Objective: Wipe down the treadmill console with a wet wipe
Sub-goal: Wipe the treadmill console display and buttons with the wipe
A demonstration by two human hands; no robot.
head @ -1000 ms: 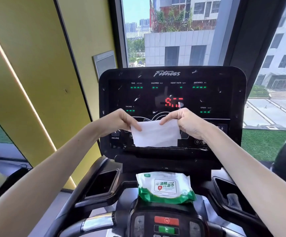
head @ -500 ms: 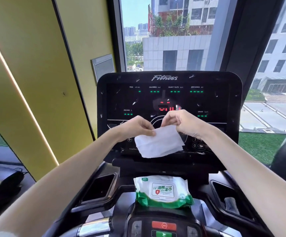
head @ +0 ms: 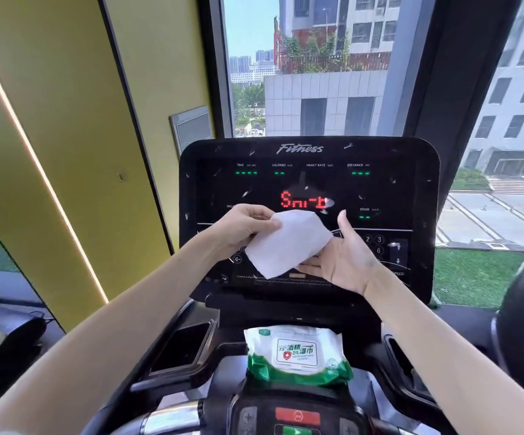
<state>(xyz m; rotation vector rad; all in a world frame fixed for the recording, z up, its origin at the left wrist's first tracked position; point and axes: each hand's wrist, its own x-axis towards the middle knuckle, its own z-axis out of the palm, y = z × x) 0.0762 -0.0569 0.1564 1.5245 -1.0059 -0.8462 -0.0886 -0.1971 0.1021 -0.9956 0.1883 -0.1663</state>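
**While the wet wipe is held before the treadmill console**

Where the wet wipe's upper left edge bunches, we note the left hand pinching it, fingers and thumb curled onto the sheet. The right hand is flat and wide, palm toward the camera and thumb up. Its straight fingers lie under the wipe's lower right part and carry it.

The wipe is white and partly unfolded. It sits in front of the console's lower half, just below the red readout. We cannot tell whether it touches the panel.

The console is black and upright, with green dashes lit and pale specks across its face. Below it a green-and-white pack of wipes lies on the ledge, just above a red button. We see a window behind the console and a yellow wall to the left.
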